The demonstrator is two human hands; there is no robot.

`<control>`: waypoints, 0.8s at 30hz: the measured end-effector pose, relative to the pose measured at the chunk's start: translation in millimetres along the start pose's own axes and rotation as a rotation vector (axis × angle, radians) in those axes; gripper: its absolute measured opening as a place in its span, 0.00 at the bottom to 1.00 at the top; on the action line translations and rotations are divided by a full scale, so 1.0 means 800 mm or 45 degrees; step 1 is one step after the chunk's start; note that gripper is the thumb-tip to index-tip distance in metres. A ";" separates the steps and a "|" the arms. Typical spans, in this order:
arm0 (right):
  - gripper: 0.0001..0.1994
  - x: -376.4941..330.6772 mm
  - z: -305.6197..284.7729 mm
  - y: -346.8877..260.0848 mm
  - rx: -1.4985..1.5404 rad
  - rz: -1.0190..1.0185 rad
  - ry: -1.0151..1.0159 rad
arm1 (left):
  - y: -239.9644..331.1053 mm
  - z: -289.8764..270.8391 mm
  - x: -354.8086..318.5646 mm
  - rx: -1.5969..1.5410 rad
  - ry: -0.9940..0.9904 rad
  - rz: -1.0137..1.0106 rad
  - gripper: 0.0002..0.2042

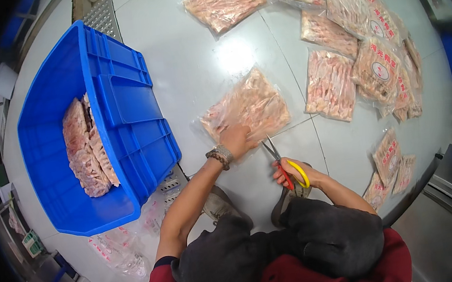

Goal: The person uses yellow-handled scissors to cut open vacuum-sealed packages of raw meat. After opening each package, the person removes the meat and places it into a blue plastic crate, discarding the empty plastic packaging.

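Observation:
A clear plastic bag of frozen meat (255, 101), pale pink and flat, lies on the floor in front of me. My left hand (236, 141) is closed on the near edge of this bag, with a bracelet at the wrist. In my right hand (290, 175) is a pair of scissors (276, 153) with one red and one yellow handle. Its blades are parted and point up toward the bag's near right edge. Whether the tips touch the plastic I cannot tell.
On the left stands a blue plastic crate (127, 105) with unwrapped frozen meat slabs (85, 151) inside. Several bagged meat packs (331, 84) lie at the far right, with a smaller pile (389, 164) nearer. Crumpled plastic bags (118, 250) lie beside the crate. My shoes (219, 206) are close below.

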State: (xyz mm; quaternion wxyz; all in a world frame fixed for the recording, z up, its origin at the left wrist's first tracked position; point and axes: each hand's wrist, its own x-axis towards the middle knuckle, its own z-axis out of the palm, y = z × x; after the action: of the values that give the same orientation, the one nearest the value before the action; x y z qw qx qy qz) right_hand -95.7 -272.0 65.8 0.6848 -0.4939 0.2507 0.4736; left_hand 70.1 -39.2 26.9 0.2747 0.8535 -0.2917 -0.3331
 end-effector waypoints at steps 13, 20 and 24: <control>0.27 -0.011 0.001 -0.009 -0.647 -0.134 0.110 | -0.018 -0.008 -0.001 -0.464 -0.150 -0.103 0.19; 0.20 -0.003 0.005 0.013 -0.827 -0.478 0.287 | -0.025 -0.007 0.001 -0.519 -0.125 -0.088 0.16; 0.21 0.016 0.013 -0.011 -0.838 -0.595 0.367 | -0.020 -0.009 0.006 -0.366 -0.188 -0.097 0.17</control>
State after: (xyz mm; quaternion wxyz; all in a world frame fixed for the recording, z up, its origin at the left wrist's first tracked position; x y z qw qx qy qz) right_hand -83.8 -257.6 63.1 0.5375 -0.7908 0.0608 0.2865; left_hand 83.6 -29.4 18.9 0.3589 0.7891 -0.2278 -0.4435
